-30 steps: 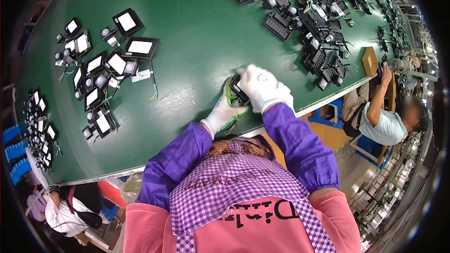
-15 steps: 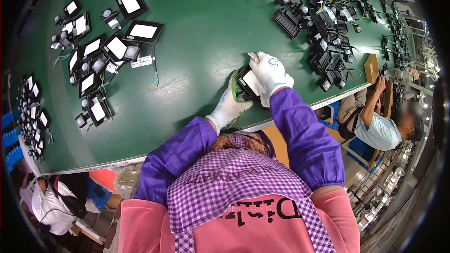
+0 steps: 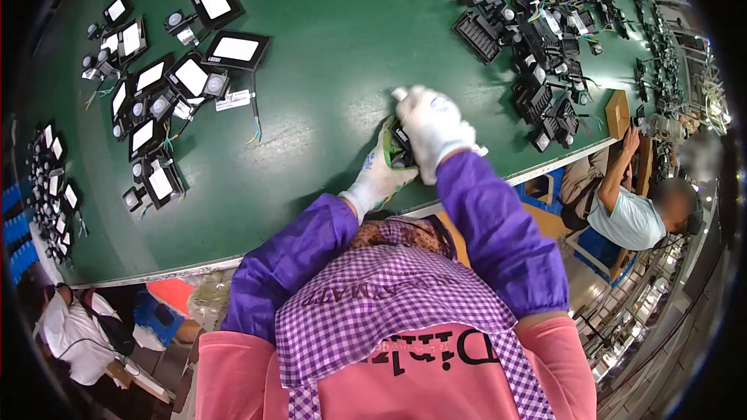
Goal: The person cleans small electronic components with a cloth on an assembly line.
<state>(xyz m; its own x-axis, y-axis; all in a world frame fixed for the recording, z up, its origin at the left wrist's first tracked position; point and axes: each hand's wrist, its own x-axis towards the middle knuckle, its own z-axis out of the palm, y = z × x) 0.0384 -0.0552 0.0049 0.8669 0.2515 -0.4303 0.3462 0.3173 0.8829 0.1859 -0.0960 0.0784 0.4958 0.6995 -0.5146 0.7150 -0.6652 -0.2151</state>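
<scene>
My left hand, in a white glove with green on the palm side, is closed around a black floodlight near the table's front edge. Over the lamp's face lies my right hand, also in a white glove and slightly smeared by motion. Its fingers are bunched on what looks like a white cloth, part of which sticks out beyond them. Most of the lamp is hidden beneath the right hand.
Several floodlights with motion sensors lie face up at left on the green table. More black lamps are heaped at right, near a cardboard box. A person in a light shirt sits at right; another person is at lower left.
My right hand has shifted slightly left across the floodlight and covers more of its white face. The left hand stays in nearly the same place, holding the lamp.
</scene>
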